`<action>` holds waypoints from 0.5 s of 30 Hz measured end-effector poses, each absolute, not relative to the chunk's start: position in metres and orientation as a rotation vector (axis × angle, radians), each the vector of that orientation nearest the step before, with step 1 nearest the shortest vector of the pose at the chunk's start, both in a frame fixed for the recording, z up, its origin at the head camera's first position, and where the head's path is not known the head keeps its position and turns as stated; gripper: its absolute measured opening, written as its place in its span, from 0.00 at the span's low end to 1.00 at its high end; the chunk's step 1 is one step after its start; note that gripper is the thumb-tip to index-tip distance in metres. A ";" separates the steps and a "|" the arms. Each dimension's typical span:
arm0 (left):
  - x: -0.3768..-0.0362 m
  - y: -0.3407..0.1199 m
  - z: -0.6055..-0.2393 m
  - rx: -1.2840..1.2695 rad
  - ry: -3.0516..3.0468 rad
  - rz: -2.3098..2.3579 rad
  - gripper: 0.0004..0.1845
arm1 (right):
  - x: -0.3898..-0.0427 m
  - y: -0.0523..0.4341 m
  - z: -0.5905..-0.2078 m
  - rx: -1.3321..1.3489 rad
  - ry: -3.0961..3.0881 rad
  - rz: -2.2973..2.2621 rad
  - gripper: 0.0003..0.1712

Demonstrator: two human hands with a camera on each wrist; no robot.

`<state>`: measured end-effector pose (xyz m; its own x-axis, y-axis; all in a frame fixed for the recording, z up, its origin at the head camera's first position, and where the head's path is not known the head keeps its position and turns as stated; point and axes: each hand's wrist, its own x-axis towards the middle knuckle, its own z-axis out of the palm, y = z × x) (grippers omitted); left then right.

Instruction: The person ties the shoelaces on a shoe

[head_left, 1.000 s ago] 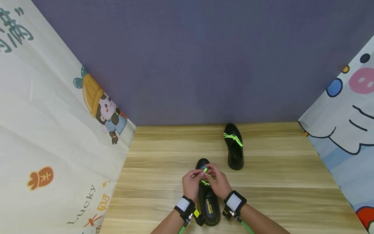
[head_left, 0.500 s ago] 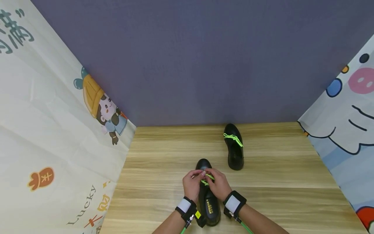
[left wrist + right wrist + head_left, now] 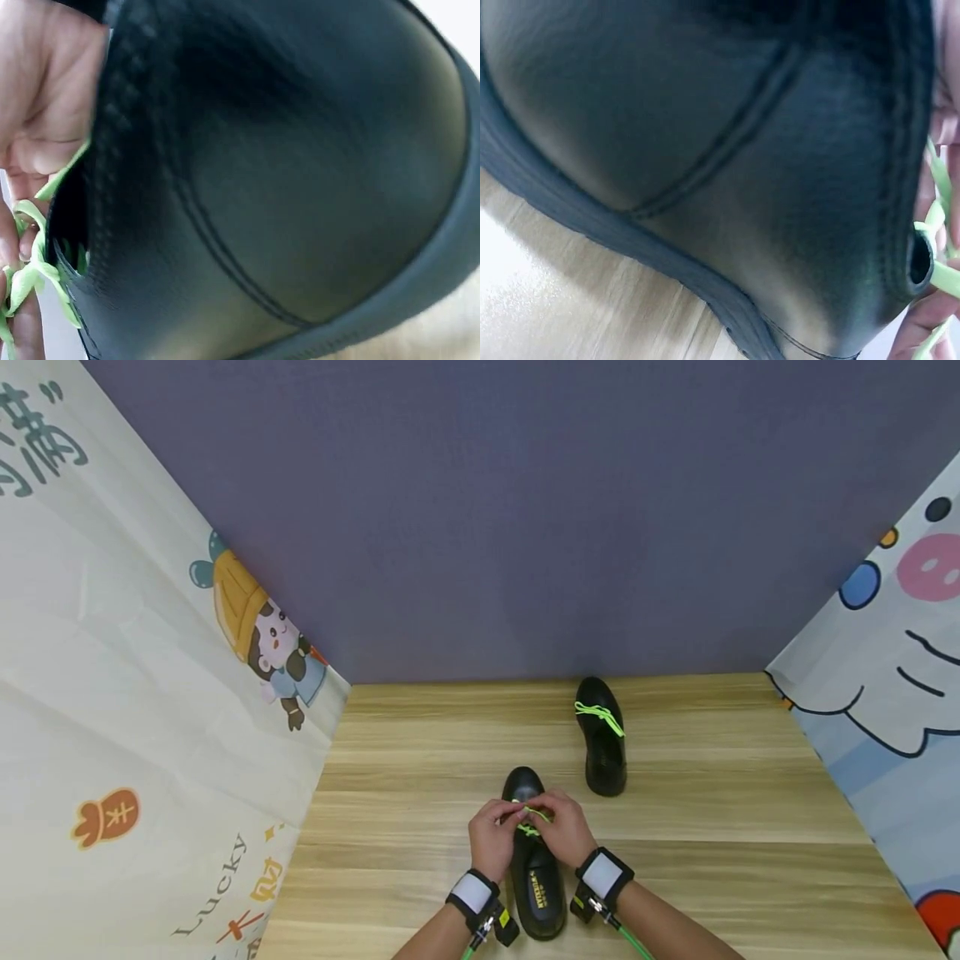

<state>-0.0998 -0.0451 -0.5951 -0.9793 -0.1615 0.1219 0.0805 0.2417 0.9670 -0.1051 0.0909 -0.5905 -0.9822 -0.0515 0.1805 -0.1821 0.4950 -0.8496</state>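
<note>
I observed the near black shoe (image 3: 534, 877) on the wooden table (image 3: 712, 827), toe pointing away. The left hand (image 3: 493, 837) and right hand (image 3: 564, 828) met over its vamp, fingers curled and pinching the green lace (image 3: 531, 817). A second shoe (image 3: 602, 737) stood well apart, farther back.
</note>
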 end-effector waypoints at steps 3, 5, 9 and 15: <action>-0.100 -0.046 -0.598 0.019 -2.326 -1.751 0.04 | -0.105 0.091 -0.590 0.210 -2.588 1.518 0.09; -0.100 -0.046 -0.599 -0.010 -2.327 -1.725 0.04 | -0.105 0.091 -0.590 0.210 -2.593 1.517 0.09; -0.099 -0.047 -0.597 -0.050 -2.333 -1.700 0.05 | -0.105 0.093 -0.592 0.256 -2.624 1.493 0.12; -0.100 -0.048 -0.597 -0.119 -2.344 -1.681 0.05 | -0.106 0.097 -0.594 0.372 -2.625 1.554 0.10</action>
<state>-0.0999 -0.0482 -0.5969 -0.9644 -0.0811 0.2517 0.2124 0.3293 0.9200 -0.1062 0.0966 -0.5942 -0.9683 -0.1720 0.1811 -0.2415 0.4599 -0.8545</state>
